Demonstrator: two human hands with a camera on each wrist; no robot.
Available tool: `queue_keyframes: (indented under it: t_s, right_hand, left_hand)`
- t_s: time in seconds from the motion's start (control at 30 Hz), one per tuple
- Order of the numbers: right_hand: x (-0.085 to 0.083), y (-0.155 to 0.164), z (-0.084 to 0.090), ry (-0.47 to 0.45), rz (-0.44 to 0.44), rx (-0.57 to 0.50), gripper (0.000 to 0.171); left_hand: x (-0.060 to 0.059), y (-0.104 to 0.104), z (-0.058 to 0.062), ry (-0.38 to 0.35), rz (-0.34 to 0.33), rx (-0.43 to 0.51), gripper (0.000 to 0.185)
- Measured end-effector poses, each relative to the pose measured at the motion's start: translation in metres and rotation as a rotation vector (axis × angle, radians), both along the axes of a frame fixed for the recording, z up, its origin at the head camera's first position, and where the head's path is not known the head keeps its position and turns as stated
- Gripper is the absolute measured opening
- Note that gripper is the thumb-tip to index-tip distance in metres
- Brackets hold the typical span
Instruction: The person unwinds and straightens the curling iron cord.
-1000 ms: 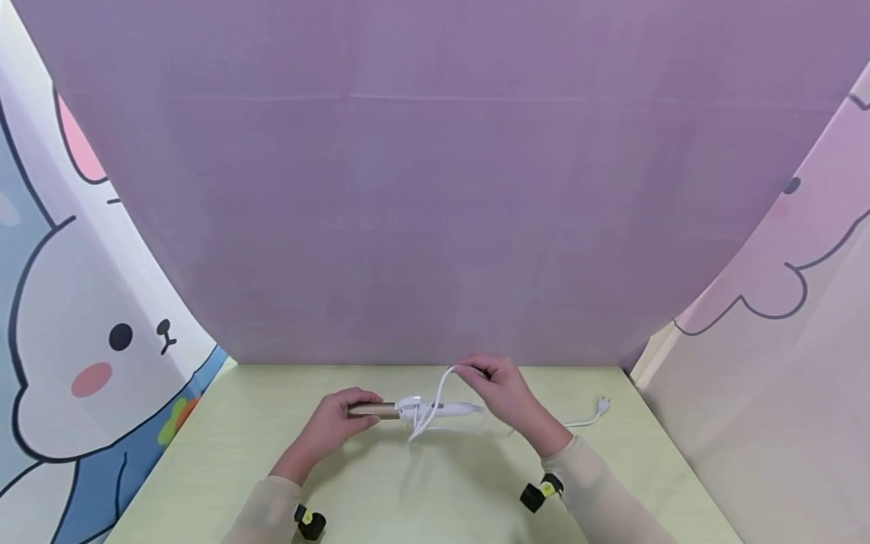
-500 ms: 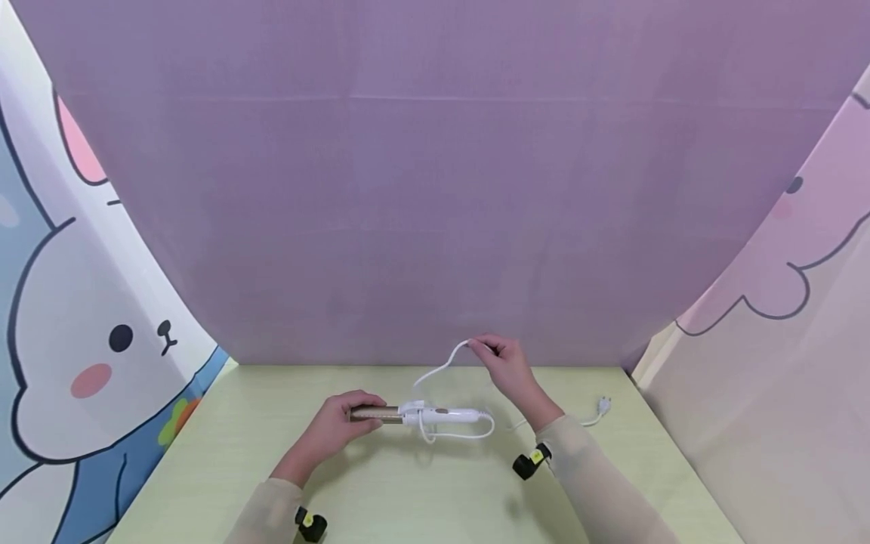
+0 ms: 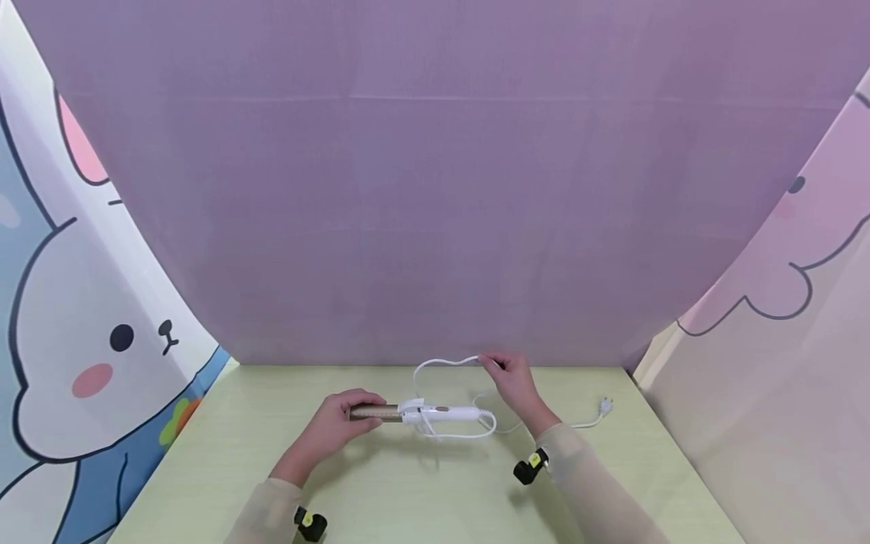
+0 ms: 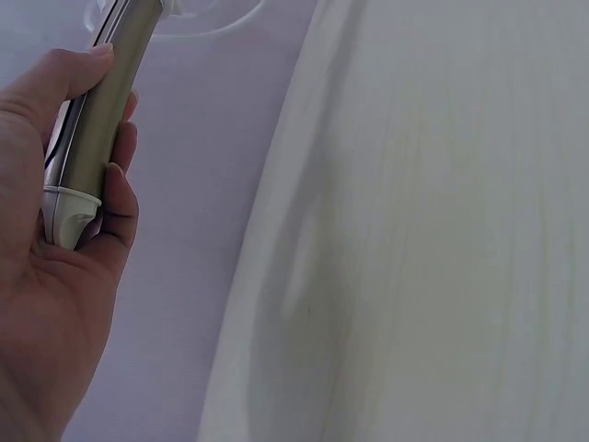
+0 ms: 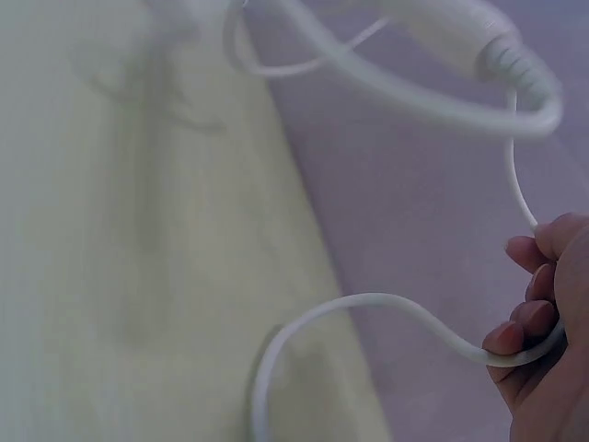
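The left hand (image 3: 334,420) is curled round the gold barrel (image 4: 104,115) of the curling iron (image 3: 450,414), holding it over the worktop (image 3: 401,499), handle (image 3: 465,415) pointing toward the right hand (image 3: 514,384). That right grip pinches the cord (image 5: 368,299), which crosses the iron between both grips; the plug (image 3: 606,406) lies past the right grip. The cord seems in hand, winding or unwinding unclear; next calls for a steady left grip and guided slack.

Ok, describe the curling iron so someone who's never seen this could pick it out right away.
In front of a purple backdrop is a pale table. Over it, the left hand grips the curling iron, its white handle pointing right in the head view. Its gold barrel sets it apart from the white cord and plug.
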State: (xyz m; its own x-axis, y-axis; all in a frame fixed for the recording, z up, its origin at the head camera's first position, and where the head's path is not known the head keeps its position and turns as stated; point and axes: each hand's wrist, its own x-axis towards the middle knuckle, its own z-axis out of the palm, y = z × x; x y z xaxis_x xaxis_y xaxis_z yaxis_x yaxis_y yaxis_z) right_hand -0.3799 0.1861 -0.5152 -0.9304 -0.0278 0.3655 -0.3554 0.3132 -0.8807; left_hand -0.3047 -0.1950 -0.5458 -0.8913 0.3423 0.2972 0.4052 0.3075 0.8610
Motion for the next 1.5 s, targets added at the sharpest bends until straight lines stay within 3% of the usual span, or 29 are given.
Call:
queue_keyframes:
  t_s: [0.33, 0.63, 0.87, 1.33, 1.5]
  right_hand:
    - [-0.001, 0.007, -0.035, -0.069, -0.018, 0.124, 0.014]
    - [0.004, 0.012, -0.052, -0.066, 0.051, 0.281, 0.008]
    - [0.007, 0.018, -0.061, -0.123, 0.092, 0.281, 0.007]
    - [0.016, 0.027, -0.066, -0.003, 0.241, 0.393, 0.009]
    - [0.021, 0.027, -0.065, 0.104, 0.242, 0.423, 0.022]
  left_hand:
    - [0.001, -0.002, 0.002, 0.000, 0.020, -0.006, 0.029]
    - [-0.001, -0.006, 0.003, -0.012, 0.057, -0.002, 0.029]
    - [0.000, -0.009, 0.003, -0.017, 0.084, 0.006, 0.028]
    - [0.001, -0.011, 0.010, -0.023, 0.090, 0.040, 0.027]
    - [0.001, -0.011, 0.011, -0.022, 0.089, 0.040, 0.026]
